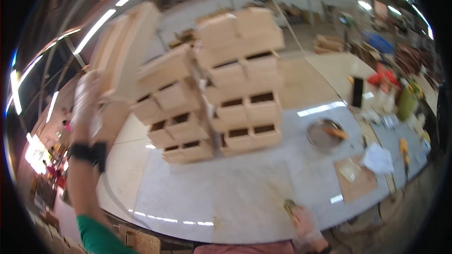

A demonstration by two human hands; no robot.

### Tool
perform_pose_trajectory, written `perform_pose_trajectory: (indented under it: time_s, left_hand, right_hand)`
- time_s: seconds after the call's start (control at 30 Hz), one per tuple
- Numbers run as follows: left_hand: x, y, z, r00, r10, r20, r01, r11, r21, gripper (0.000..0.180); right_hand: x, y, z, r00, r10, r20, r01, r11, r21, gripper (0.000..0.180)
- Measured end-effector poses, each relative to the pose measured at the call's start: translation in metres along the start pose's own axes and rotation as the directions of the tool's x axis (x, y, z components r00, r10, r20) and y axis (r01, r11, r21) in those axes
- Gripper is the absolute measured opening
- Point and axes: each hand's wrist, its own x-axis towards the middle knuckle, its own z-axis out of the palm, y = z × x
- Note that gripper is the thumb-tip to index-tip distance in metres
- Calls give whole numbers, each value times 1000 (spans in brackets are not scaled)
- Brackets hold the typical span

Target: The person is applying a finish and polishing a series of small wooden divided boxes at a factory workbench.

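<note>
- Left hand (89, 96), raised at ten o'clock, grips a pale wooden box (123, 47) held high and tilted; blur hides how the fingers wrap it.
- Right hand (306, 223), down at five o'clock on the grey table (226, 197), seems to be closed on a small yellowish block (289, 205), though I cannot be sure.
- Beside the lifted box stands a stack of wooden boxes (216, 89); a careless swing could knock it over.
- Toward three o'clock lie a round metal dish (325, 134) and scattered papers (376, 160); the table's near edge curves at six o'clock, with bare room in the middle.
</note>
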Motion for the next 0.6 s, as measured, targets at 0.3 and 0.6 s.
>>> perform_pose_trajectory:
  time_s: [0.3,0.6]
  left_hand:
    - [-236,-25,24,974,-185,129,37,694,719,28]
    - [-382,-76,160,737,-123,665,-271,847,458,31]
  right_hand:
    - [18,19,-86,886,423,-192,-277,813,512,33]
    - [52,29,-206,924,-345,-164,100,634,-766,29]
